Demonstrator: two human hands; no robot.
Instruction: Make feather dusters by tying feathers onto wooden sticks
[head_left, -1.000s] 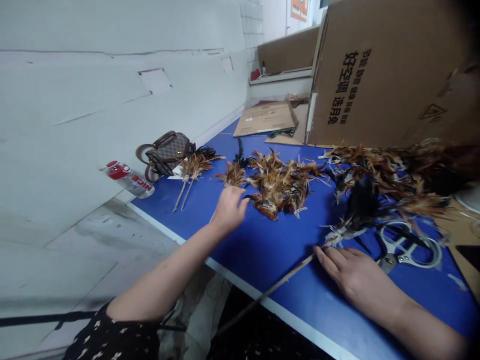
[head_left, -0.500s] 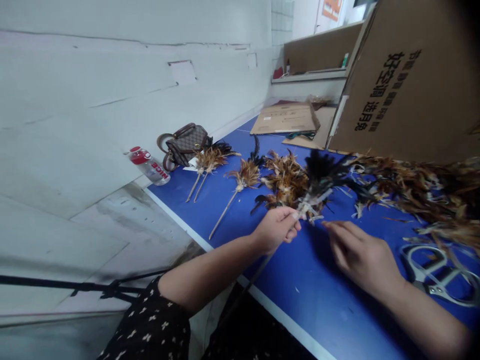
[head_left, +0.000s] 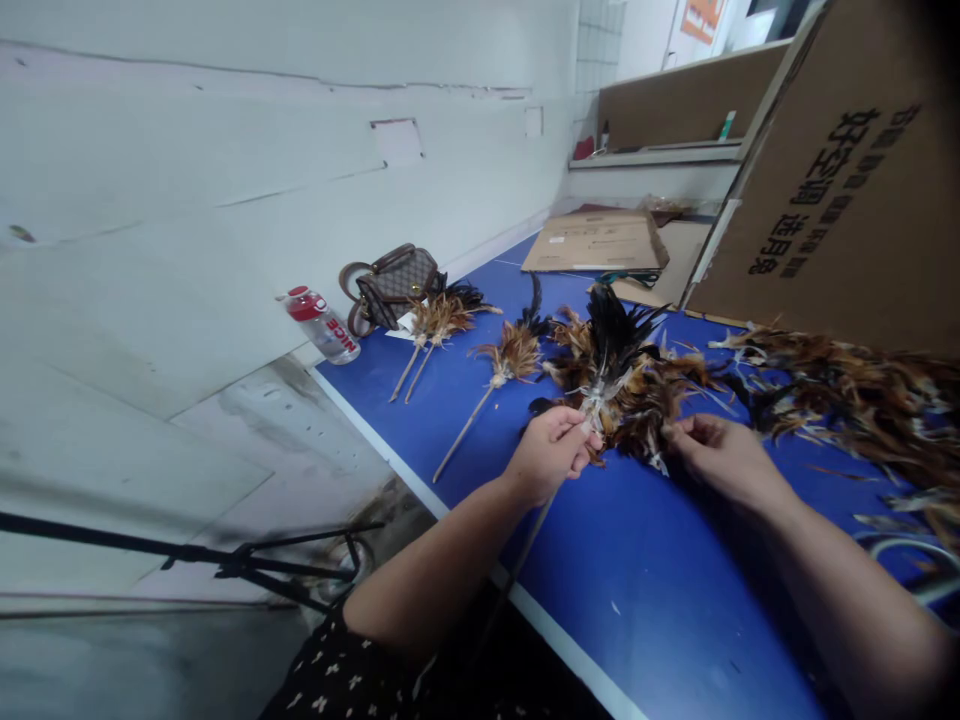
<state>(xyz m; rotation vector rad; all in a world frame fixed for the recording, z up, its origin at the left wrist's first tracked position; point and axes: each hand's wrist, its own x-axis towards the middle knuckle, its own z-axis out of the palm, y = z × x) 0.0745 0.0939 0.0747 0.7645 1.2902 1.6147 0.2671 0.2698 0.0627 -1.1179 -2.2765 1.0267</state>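
My left hand [head_left: 553, 455] is closed around the stick of a feather duster [head_left: 611, 335], just below its head. Black feathers fan out at the top, and pale quill ends show above my fingers. The stick [head_left: 531, 545] slants down past the table edge. To the right, my right hand [head_left: 724, 462] pinches brown feathers [head_left: 654, 415] beside the duster head; its fingertips are partly hidden among them. Further left lies a brown feather duster [head_left: 514, 355] with a bare stick, and beyond it two more small dusters [head_left: 433, 325] lie together.
Loose feathers [head_left: 840, 385] spread over the right of the blue table [head_left: 637, 590]. Scissors [head_left: 911, 560] lie at the right edge, partly behind my forearm. A handbag [head_left: 397, 285] and a bottle [head_left: 322, 325] stand by the wall. A large cardboard box [head_left: 825, 200] rises behind.
My right hand has moved up and away to the feathers and now pinches some. Brown feathers now sit against the duster's right side. The view has shifted a little.
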